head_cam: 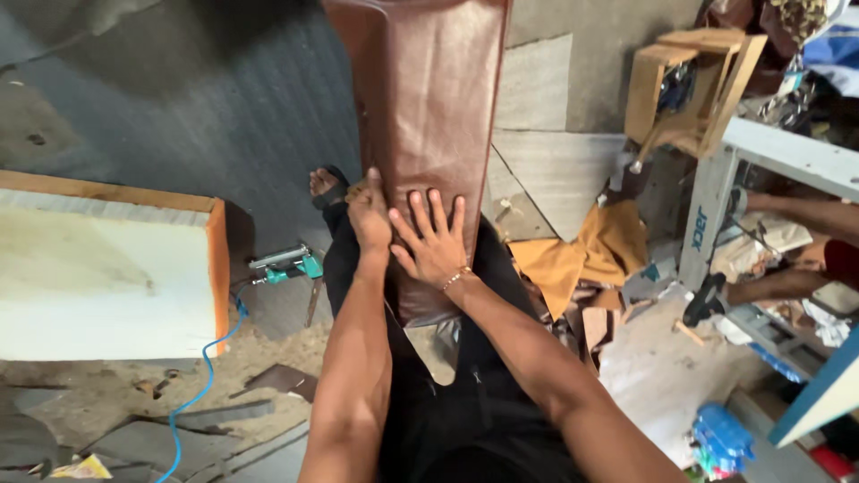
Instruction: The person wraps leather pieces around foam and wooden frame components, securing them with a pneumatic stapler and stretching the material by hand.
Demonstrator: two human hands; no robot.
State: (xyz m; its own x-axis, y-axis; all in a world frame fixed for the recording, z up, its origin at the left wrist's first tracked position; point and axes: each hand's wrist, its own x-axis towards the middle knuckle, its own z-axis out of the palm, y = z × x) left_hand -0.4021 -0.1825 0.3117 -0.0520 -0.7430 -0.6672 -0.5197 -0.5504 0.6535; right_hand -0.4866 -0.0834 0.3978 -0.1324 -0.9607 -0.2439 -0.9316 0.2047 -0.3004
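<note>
A person is looking down at their own two bare arms, which are reaching forward over their lap in black trousers (465,420). A long panel of brown leather (428,116) is lying lengthwise over the person's legs and is running up out of the top edge of the view, so its far end is cut off. The left hand (369,213) is closing on the leather's left edge, fingers curled around it in a pinch; the fingertips are hidden behind the edge. The right hand (434,240) is lying flat on the leather's surface just beside the left hand, fingers spread wide, holding nothing. A thin bracelet (455,279) is sitting at the right wrist. A bare foot in a sandal (327,186) is peeking out left of the leather, mostly hidden.

On the floor to the left, a small teal and silver tool (288,266) is lying with a blue cord (210,376) trailing toward the bottom edge. A block of pale foam with an orange side (107,268) is filling the left, cut off by the frame. To the right, mustard-coloured fabric scraps (582,255) are piling up near a wooden stool frame (689,89). Another person's forearms (796,250) are reaching in at the right edge beside a white table frame (711,215); what they are holding is hard to make out.
</note>
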